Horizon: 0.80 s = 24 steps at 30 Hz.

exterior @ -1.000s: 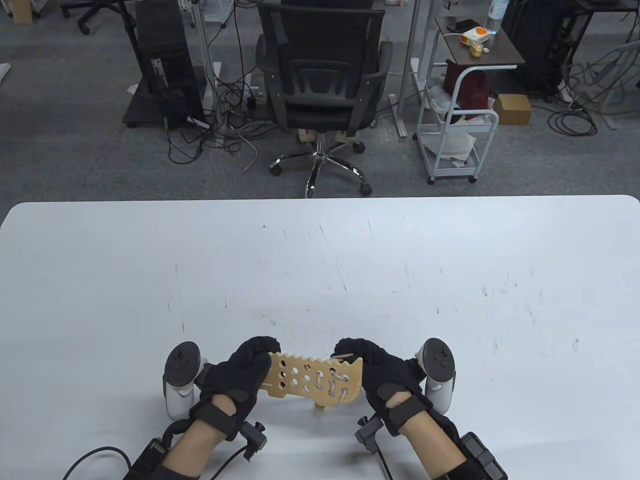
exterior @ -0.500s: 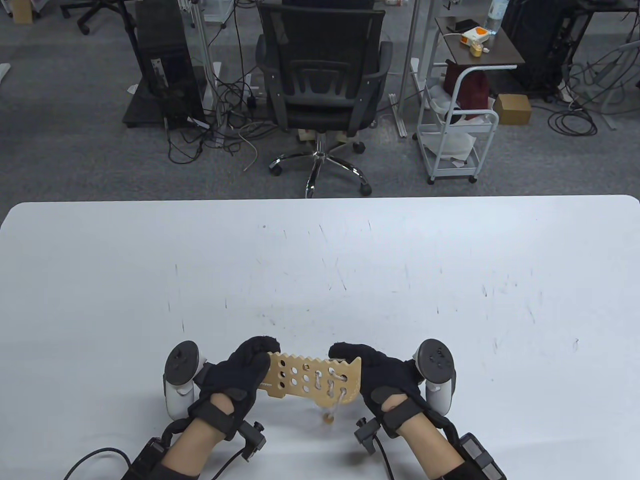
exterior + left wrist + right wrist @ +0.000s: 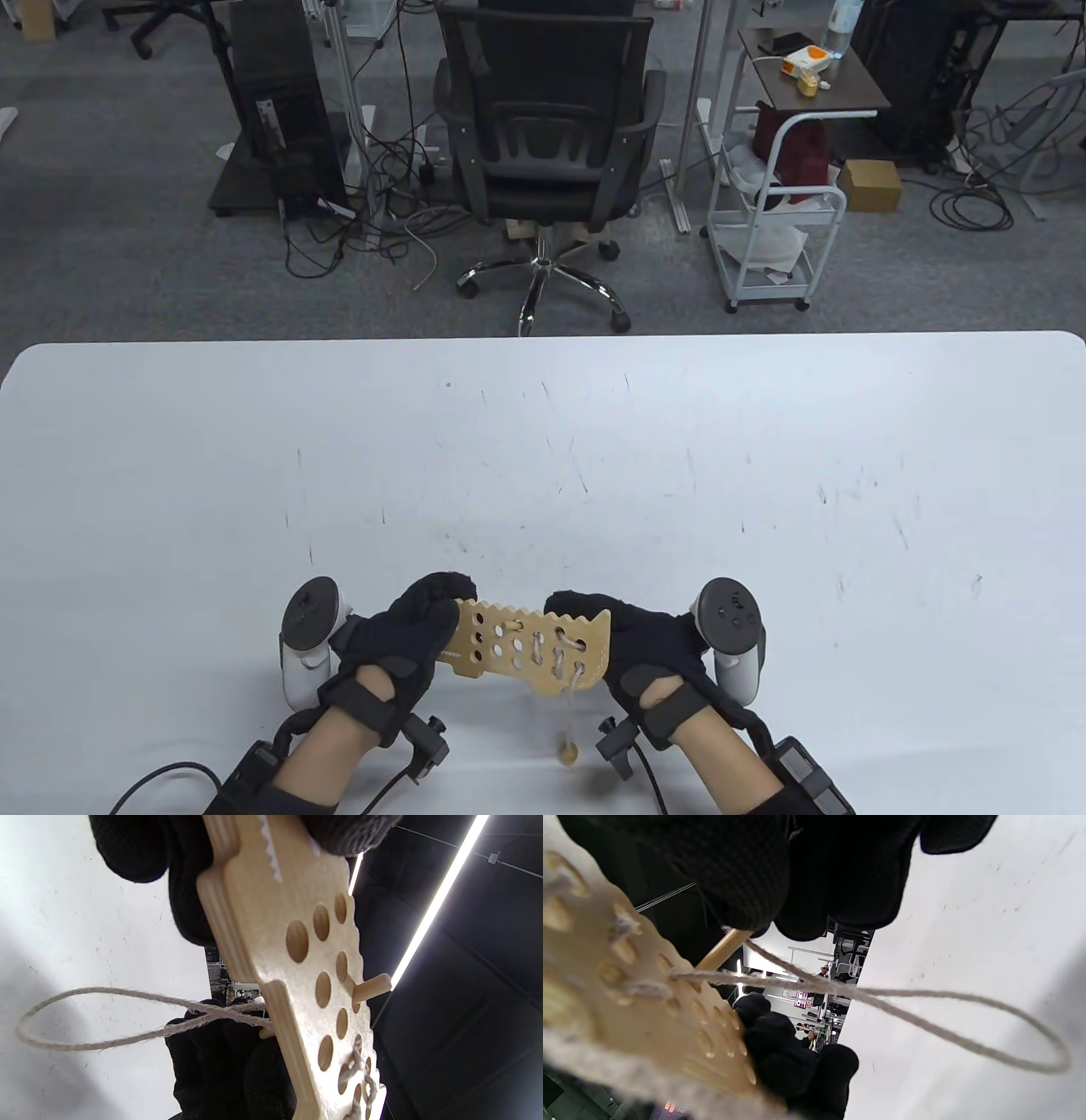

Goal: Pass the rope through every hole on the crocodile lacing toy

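The wooden crocodile board (image 3: 509,649) is held just above the table near the front edge. My left hand (image 3: 434,613) grips its left end. Rope (image 3: 567,652) is laced through the holes at the right end, and a tail with a wooden bead (image 3: 567,751) hangs below the board. My right hand (image 3: 575,608) reaches behind the board's top right and pinches the rope's wooden needle (image 3: 723,948). The needle tip (image 3: 372,986) pokes out through a hole on the front face. A loose loop of rope (image 3: 967,1018) trails behind the board. Several holes on the left are unlaced.
The white table (image 3: 543,458) stretches away beyond the hands. A black office chair (image 3: 543,127) and a white cart (image 3: 776,221) stand on the floor past its far edge.
My right hand has slid left behind the board and the needle tip now shows through a hole. The beaded rope tail hangs lower. The left hand has not moved.
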Each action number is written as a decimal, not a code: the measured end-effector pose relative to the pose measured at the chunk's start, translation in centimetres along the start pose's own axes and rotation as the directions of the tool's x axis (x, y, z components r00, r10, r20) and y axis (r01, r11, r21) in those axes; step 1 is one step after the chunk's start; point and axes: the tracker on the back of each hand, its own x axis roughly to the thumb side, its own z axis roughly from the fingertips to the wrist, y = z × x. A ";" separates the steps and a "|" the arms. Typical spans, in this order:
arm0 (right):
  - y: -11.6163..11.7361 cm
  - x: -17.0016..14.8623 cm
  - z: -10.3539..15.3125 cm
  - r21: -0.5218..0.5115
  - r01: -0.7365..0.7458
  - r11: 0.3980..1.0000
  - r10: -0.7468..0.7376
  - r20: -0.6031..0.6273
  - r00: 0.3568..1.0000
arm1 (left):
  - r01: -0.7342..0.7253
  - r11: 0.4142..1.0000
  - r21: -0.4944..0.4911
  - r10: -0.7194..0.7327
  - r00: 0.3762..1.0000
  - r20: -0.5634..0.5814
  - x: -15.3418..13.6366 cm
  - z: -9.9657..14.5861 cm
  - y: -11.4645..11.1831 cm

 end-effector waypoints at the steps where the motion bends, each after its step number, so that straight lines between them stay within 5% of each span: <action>1: 0.0 0.0 0.0 0.003 -0.001 1.000 0.001 0.004 1.000 | 0.000 1.000 0.001 0.000 1.000 -0.001 0.0 0.0 0.0; 24: 1.6 0.5 0.1 0.094 0.189 0.978 -0.191 0.019 0.981 | 0.018 1.000 0.005 -0.018 1.000 -0.025 -0.5 -0.2 -0.4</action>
